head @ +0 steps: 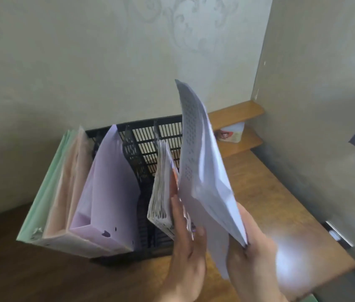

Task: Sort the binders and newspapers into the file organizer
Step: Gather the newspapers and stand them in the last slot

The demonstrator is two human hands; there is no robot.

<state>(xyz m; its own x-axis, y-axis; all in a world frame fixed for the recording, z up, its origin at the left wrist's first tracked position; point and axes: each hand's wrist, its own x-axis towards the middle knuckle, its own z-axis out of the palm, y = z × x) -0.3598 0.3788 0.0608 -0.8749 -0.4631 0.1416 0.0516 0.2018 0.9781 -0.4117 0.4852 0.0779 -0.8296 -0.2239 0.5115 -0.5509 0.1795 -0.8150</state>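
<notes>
Right hand (252, 247) grips newspaper (202, 171) by its bottom edge — sheets upright above.

Green binder (41, 199), pink binder (63, 192), lilac binder (109, 182); black grid organizer (148, 136).

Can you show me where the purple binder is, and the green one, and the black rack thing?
Purple binder (111, 184): head view, on its broad purple cover.
Green binder (41, 201): head view, on its outer green cover, leftmost.
Black rack (167, 136): head view, on its slatted back wall.
</notes>
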